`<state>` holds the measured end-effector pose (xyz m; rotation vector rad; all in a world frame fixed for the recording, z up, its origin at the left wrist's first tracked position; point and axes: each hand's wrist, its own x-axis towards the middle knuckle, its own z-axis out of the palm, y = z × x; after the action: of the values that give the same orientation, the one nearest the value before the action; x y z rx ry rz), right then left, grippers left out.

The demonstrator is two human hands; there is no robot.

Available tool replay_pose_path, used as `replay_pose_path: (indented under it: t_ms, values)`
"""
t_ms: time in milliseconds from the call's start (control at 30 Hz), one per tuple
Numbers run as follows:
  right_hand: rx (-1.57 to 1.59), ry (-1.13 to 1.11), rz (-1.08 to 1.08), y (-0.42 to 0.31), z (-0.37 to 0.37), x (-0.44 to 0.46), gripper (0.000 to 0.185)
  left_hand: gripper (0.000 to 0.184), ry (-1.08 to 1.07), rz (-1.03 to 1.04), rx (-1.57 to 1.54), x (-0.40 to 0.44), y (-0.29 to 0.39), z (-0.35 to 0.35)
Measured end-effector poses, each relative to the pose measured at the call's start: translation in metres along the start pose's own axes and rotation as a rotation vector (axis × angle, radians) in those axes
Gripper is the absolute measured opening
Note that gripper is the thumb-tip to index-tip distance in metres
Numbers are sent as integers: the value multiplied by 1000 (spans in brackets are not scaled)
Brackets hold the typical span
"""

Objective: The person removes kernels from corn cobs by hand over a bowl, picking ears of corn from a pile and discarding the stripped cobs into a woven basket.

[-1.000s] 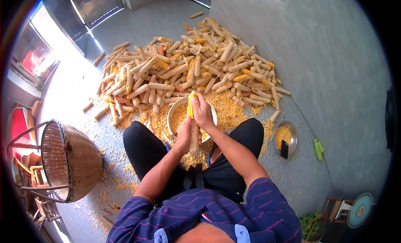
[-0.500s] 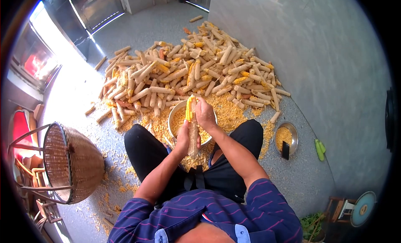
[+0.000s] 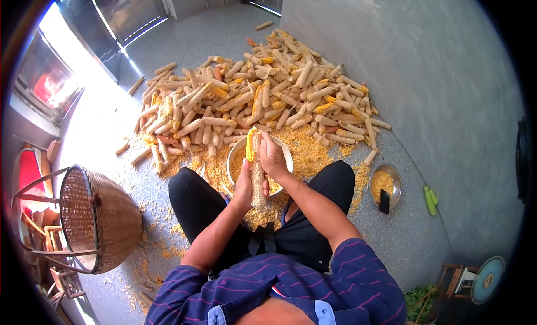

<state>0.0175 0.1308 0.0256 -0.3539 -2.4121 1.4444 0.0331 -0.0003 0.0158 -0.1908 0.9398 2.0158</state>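
A partly stripped corn cob (image 3: 257, 177) stands nearly upright in my view, yellow kernels left on its upper left side and bare pale cob below. My left hand (image 3: 244, 185) is wrapped round its lower half. Higher up, my right hand (image 3: 272, 157) is closed against the cob's right side, near the kernels. Beneath both hands is a white basin (image 3: 289, 157) between my knees, with loose kernels (image 3: 238, 160) in it. The fingertips on the far side of the cob are partly hidden.
A large heap of mostly bare cobs (image 3: 224, 101) lies beyond the basin, loose kernels spread around it. On the left a wicker basket (image 3: 117, 219) lies tipped. To the right are a metal bowl (image 3: 396, 182) of kernels, a dark phone-like object (image 3: 384, 202) and green vegetables (image 3: 430, 201).
My right hand has slid slightly down along the cob, and fewer kernels show at its top. The left hand keeps its hold.
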Motion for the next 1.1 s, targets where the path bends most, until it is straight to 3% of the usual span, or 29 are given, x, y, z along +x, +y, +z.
replay_pose_path:
  t_ms: [33, 100, 133, 167, 233, 267, 400, 467, 533, 567, 633, 700, 767, 800, 900, 967, 1033, 1100]
  values:
    - [-1, 1, -3, 2, 3, 1, 37, 58, -2, 3, 0, -1, 2, 3]
    - [399, 86, 6, -1, 8, 5, 40, 62, 162, 123, 265, -3, 3, 9]
    - [705, -50, 113, -5, 2, 11, 43, 54, 164, 213, 420, -1, 1, 5]
    - [783, -46, 137, -9, -4, 8, 45, 54, 163, 213, 415, 2, -4, 1]
    - [735, -82, 191, -20, -15, 12, 44, 46, 156, 482, 718, 12, -19, -10]
    - [732, -77, 190, -17, -16, 14, 44, 41, 147, 509, 772, 17, -24, -17]
    - [509, -71, 140, -13, -19, 15, 40, 42, 93, 364, 575, 4, -14, -2]
    - [421, -41, 79, -13, -19, 15, 39, 49, -21, 195, 383, -1, -7, -2]
    - [187, 136, -97, -6, -16, 15, 38, 51, -18, 142, 315, -4, -3, 2]
    - [188, 138, -97, -2, -14, 15, 38, 53, -19, 87, 244, -4, -3, 3]
    - [642, 12, 40, -6, -14, 15, 39, 51, -19, 135, 322, -2, -3, 1]
    - [700, -9, 99, -19, -14, 9, 40, 49, -20, 188, 398, 3, -6, -3]
    - [756, -28, 166, -21, -13, 7, 41, 43, 397, 719, 1279, 10, -18, -6]
    - [696, -17, 206, -16, -11, 9, 42, 39, 485, 659, 1430, 4, -13, 4]
    - [695, 7, 306, -8, -16, 15, 32, 41, 380, 587, 1387, -1, -2, 13]
    - [896, -121, 319, 2, -18, 18, 22, 36, 304, 597, 1297, -1, 2, 10]
    - [1070, -158, 370, -15, -28, 15, 18, 31, -41, 151, 731, -8, 12, 10]
    - [1377, -344, 364, -17, -33, 13, 22, 35, -131, 140, 649, -10, 6, 1]
